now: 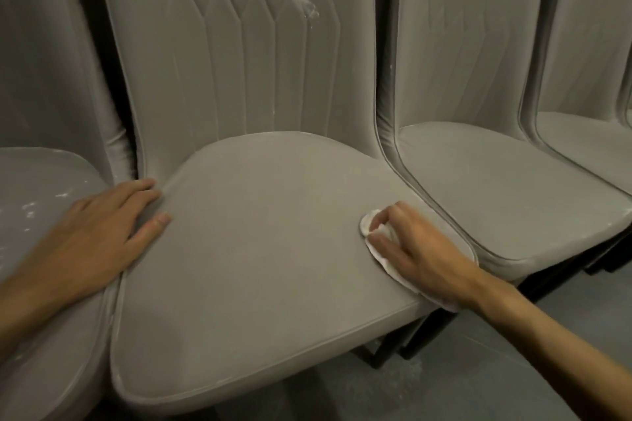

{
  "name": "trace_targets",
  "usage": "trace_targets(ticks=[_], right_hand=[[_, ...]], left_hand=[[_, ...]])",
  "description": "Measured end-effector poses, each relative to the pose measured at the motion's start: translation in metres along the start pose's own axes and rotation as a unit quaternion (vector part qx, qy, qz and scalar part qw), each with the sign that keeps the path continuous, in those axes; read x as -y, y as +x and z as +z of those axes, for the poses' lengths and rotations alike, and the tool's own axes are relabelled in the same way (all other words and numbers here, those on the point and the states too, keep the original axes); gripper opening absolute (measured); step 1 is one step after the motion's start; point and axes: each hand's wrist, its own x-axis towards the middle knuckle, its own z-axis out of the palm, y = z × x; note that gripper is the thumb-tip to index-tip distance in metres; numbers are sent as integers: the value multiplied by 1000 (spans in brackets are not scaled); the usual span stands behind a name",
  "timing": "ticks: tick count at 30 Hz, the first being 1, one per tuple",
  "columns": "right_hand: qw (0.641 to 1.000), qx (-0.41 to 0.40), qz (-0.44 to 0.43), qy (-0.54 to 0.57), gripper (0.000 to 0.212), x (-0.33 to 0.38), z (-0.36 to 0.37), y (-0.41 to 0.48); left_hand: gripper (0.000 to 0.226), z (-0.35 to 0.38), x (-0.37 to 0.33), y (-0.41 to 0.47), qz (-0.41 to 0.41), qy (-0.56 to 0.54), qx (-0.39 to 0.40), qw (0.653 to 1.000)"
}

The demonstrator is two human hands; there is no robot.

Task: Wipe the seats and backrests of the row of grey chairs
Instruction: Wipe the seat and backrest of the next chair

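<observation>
The white cloth (368, 223) lies bunched on the middle seat (256, 249), close to that seat's right edge and a little toward its front. One end trails under the wrist toward the front right corner. The right hand (420, 246) grips it — fingers curled down over the folds, the thumb pressing the cloth to the cushion, a rounded fold poking out past the fingertips. The seat is a wide grey padded cushion with a piped rim, and its surface looks dull and even.

The left hand (102, 229) rests flat at the seat's left edge, fingers straight and spread, holding nothing. Its palm lies across the seam where this seat meets the left seat (41, 181), and the fingertips reach onto the middle cushion near its back left corner.

Behind the seat rises its backrest (239, 55), grey with stitched vertical lines — a white smear (304, 5) marks it high up toward the right edge. The left seat carries scattered white flecks (30, 210) near the hand. On the other side the right seat (506, 188) sits just beside the middle one, following its curved side, and a further chair (588, 143) comes after it at the right border of the view. Below the front edges are dark legs (384, 352) and a grey floor (496, 352).
</observation>
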Motion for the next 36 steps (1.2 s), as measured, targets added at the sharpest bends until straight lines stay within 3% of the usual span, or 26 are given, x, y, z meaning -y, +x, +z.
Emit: trace_targets(ticks=[2,6,12,17,23,29,36], right_hand=[[1000,-10,16,-12,6,-19,-11,3],[989,-55,130,-51,11,-44,-23,19],[998,-35,48,-18,8,-11,-4,-26],[984,-72,152,-51,12,-38,-26,-8],[998,-30,60,-10,5,0,-7,-35],[988,-19,136,-74,14,-57,-17,38],[988,-21,140,-68,26,-68,2,142]], left_hand=[[87,0,0,1,0,-5,-2,1000],[88,-1,-1,0,0,-6,-7,1000],[85,4,2,1,3,-13,-15,1000],[91,3,1,1,1,-27,-10,1000],[88,2,-3,-1,0,-23,-18,1000],[87,-2,-4,-2,-4,-13,-2,1000],[77,-7,-8,-5,-13,-11,3,1000]])
